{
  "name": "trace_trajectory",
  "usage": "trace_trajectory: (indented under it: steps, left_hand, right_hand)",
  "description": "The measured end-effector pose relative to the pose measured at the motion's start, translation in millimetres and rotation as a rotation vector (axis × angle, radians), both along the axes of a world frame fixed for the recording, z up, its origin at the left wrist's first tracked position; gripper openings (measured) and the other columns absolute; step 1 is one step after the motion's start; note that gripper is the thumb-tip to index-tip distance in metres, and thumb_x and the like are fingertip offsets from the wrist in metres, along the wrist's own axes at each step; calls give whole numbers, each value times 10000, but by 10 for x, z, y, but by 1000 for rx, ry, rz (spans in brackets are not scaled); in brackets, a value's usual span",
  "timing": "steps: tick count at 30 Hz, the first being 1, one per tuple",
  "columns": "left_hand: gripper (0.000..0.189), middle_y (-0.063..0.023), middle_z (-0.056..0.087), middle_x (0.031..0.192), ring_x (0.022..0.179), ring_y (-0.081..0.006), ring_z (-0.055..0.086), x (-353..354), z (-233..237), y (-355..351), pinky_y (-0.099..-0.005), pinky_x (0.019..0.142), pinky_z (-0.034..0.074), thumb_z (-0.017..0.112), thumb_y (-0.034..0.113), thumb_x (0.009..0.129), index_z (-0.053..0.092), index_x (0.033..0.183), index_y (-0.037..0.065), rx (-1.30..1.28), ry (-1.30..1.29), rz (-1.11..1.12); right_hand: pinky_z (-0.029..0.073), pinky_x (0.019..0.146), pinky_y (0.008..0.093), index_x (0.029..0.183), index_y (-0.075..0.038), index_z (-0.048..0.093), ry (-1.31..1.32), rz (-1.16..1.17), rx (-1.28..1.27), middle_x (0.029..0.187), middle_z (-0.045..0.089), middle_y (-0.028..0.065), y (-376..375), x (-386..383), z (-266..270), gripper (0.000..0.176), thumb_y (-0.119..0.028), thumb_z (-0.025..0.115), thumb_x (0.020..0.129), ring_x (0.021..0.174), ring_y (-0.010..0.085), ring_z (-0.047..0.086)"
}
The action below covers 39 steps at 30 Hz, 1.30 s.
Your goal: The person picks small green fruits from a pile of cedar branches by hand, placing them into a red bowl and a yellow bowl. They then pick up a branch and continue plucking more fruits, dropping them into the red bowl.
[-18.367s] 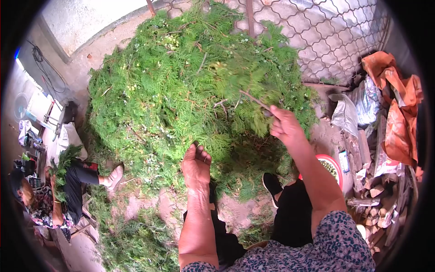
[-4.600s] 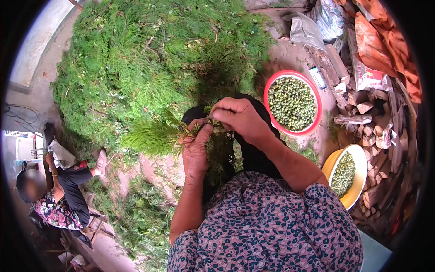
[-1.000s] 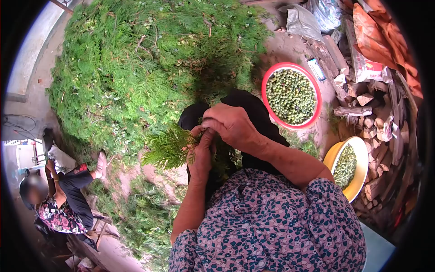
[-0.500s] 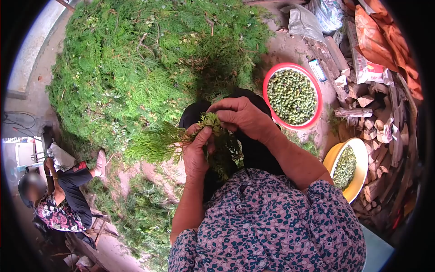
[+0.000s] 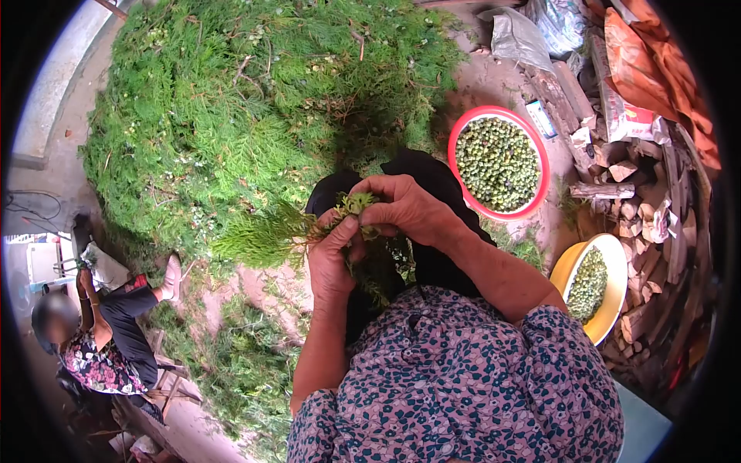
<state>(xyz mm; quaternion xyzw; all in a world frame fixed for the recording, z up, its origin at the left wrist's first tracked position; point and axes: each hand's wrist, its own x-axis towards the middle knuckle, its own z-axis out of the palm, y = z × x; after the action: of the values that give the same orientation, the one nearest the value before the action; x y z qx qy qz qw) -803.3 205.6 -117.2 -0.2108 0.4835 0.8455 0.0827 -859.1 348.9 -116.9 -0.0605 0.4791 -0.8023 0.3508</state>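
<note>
A leafy green sprig [image 5: 266, 235] spreads out to the left of my left hand [image 5: 333, 258], whose fingers and thumb are wrapped round its stem. My right hand [image 5: 405, 210] is closed in a pinch at the sprig's upper right part, close beside my left thumb. Some darker leaves hang below both hands, over my lap. Whatever sits between my right fingertips is hidden by the fingers. Both hands are above my knees, in front of the large heap of green branches [image 5: 231, 116].
A red-rimmed basin [image 5: 546, 174] of small green cones stands at the right, with a yellow basin [image 5: 617, 289] of them nearer me. Stacked firewood [image 5: 637, 270], sacks [image 5: 521, 38] and orange cloth [image 5: 656, 62] lie far right. Another person [image 5: 104, 355] sits at the left.
My right hand has shifted slightly left and down, its fingers drawn closer to my left thumb. The sprig has moved slightly left. The other person's hands have shifted slightly.
</note>
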Motion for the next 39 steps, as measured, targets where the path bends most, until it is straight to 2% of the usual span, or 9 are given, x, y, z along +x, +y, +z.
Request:
trace_trajectory:
  steps: [5,7,8,10,19,20,22,30,39]
  left_hand:
    - [164,30,446,551,455,-60,373,15,-51,-12,-195,403,257,639,213,775,564,782,68,-42,43,-11]
    - [151,30,451,558,455,-61,377,4,-50,9,-194,402,263,636,202,781,565,792,69,-67,52,10]
    - [138,28,458,570,457,-61,383,-9,-61,20,-195,399,269,631,190,790,565,805,70,-18,59,25]
    - [125,27,465,582,459,-60,388,-11,-70,22,-196,396,275,626,178,798,565,819,71,32,65,39]
    - [143,-2,484,616,457,-87,401,-21,-73,-34,-211,386,290,628,177,807,537,824,67,177,39,75]
    - [150,-5,482,616,454,-93,400,-23,-85,-43,-213,387,292,628,182,808,533,815,65,205,46,96]
    - [158,-8,481,615,452,-98,399,-25,-116,-53,-216,389,294,628,186,809,529,807,63,232,52,116]
    - [135,-20,578,681,507,-92,504,-9,-65,40,-210,435,397,612,156,824,573,900,52,38,96,103]
    - [88,-51,584,635,491,-115,528,-11,-138,56,-215,422,404,591,120,833,568,826,35,-44,100,133]
  right_hand:
    - [334,448,187,870,-25,587,351,-86,231,657,522,-23,-9,-9,-62,210,-143,693,733,529,27,435]
    - [348,463,197,870,-28,586,596,-295,341,651,522,-24,-53,15,-103,217,-138,697,720,528,40,449]
    - [348,463,197,870,-28,586,597,-295,341,651,522,-24,-46,21,-87,217,-138,697,720,528,40,449]
    - [360,482,207,879,-33,586,61,-201,133,669,530,-16,-27,36,-41,215,-129,691,718,546,58,466]
    - [374,499,205,973,-57,536,-276,-217,-277,739,542,2,-35,13,-231,200,-119,603,796,569,81,480]
    - [374,499,205,973,-57,536,-276,-215,-277,739,542,2,-18,18,-235,200,-119,603,796,569,81,480]
    - [395,512,200,1000,-45,544,13,-80,130,760,554,8,7,34,-214,215,-110,600,803,590,79,502]
    - [424,519,189,1003,6,554,96,-100,91,731,572,26,-39,104,-67,255,-54,628,767,586,69,526]
    - [430,504,201,927,27,584,120,-95,121,684,580,35,-55,87,-60,187,-38,620,755,556,79,539]
